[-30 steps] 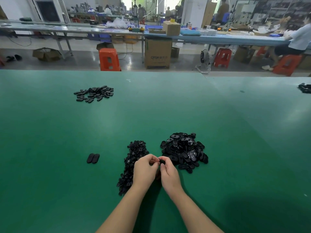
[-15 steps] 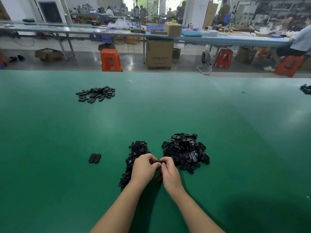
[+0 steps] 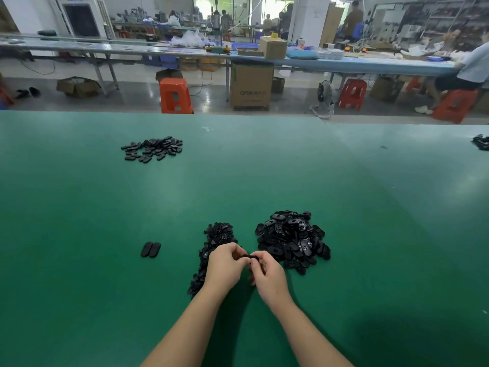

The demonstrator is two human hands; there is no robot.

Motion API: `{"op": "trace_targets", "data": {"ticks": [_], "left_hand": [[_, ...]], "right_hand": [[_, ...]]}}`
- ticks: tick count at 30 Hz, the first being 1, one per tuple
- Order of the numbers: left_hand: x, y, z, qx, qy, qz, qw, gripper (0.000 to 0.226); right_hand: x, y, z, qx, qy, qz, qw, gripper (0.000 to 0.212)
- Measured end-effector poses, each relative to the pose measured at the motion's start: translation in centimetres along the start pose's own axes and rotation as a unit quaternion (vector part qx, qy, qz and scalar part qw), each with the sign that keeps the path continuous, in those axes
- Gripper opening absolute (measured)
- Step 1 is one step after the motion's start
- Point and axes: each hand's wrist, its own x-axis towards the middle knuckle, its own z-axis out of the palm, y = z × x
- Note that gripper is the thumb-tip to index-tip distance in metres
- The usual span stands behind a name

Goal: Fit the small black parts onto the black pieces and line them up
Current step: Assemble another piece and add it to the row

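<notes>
Both hands (image 3: 248, 268) pinch black piece (image 3: 244, 257); green table (image 3: 370, 234) open rightward.

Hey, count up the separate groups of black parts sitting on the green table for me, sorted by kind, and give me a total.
Heaps of small black parts: 1
Heaps of larger oval black pieces: 1
Spread-out batches of flat oval pieces, far left: 1
Pairs of ovals lined up side by side: 1
Clusters cut off at the right edge: 1
Total: 5
</notes>
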Motion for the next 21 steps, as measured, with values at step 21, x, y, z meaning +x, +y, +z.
{"op": "trace_targets", "data": {"ticks": [21], "left_hand": [[0.16, -0.10, -0.11, 0.072, 0.002, 0.016, 0.997, 0.004]], "right_hand": [[0.10, 0.13, 0.08, 0.014, -0.007, 0.003, 1.000, 0.022]]}}
